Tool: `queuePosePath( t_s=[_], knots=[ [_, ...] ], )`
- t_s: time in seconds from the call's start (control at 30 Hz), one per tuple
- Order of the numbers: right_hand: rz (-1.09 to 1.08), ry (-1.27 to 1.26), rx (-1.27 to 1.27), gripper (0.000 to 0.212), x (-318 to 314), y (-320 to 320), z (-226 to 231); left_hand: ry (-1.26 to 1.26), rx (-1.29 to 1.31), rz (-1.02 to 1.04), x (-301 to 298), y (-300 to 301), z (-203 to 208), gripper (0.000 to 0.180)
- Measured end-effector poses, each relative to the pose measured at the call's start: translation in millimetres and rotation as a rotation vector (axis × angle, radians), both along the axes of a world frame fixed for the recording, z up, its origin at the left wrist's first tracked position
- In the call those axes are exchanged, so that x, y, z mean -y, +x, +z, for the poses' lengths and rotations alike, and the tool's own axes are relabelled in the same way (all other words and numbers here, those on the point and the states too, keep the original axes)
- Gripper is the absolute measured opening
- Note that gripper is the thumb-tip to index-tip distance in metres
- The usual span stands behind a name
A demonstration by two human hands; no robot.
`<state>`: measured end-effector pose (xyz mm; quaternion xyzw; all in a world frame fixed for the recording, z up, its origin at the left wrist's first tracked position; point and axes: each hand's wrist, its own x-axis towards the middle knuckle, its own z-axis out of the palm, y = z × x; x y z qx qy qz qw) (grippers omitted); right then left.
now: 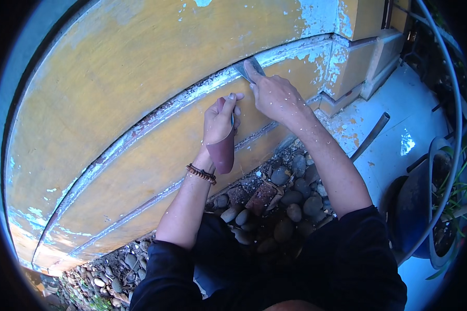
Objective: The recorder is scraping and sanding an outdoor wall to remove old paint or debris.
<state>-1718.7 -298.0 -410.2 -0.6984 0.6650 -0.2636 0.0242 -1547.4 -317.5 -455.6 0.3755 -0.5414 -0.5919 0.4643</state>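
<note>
Hands (246, 106) at wall groove (192, 96), scraper (248, 70)

Outdoors by a house — peeling yellow wall (114, 93), pebble bed (285, 199), potted plant (441, 207).

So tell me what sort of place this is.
Likely outdoors, at the foot of a building wall. The yellow wall with flaking paint rises from a strip of grey rounded stones, and a dark blue plant pot stands on pale paving.
</note>
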Motion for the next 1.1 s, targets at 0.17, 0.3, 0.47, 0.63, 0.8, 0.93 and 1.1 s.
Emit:
queuePosePath(
  t_s=[0.17,0.3,0.47,0.63,0.8,0.93,1.1],
  knots=[
    [0.082,-0.114,-0.102,0.051,9.3,-16.7,-11.9,-0.097,-0.010,0.082,18.2,-18.9,7.9,0.033],
    [0.056,-0.180,-0.008,0.051,5.0,-19.0,-1.8,-0.146,0.077,0.104,16.7,-8.6,-4.7,0.035],
    [0.035,-0.149,0.039,0.053,10.4,-11.4,-15.6,-0.063,0.023,0.143,4.1,-1.4,-15.2,0.047],
    [0.017,-0.047,-0.030,0.053,12.7,-11.8,-19.2,-0.083,0.078,0.170,4.5,-6.1,-11.6,0.053],
    [0.050,-0.049,-0.099,0.053,13.6,-22.6,-24.1,-0.053,0.057,0.196,13.3,-13.0,-20.3,0.050],
    [0.064,-0.105,-0.053,0.052,1.8,-39.1,-10.4,-0.067,0.078,0.207,0.8,-11.9,-11.1,0.047],
    [0.010,-0.040,0.005,0.052,-10.7,-51.0,11.4,-0.114,0.090,0.247,-4.7,-4.5,-5.7,0.043]
  ],
)
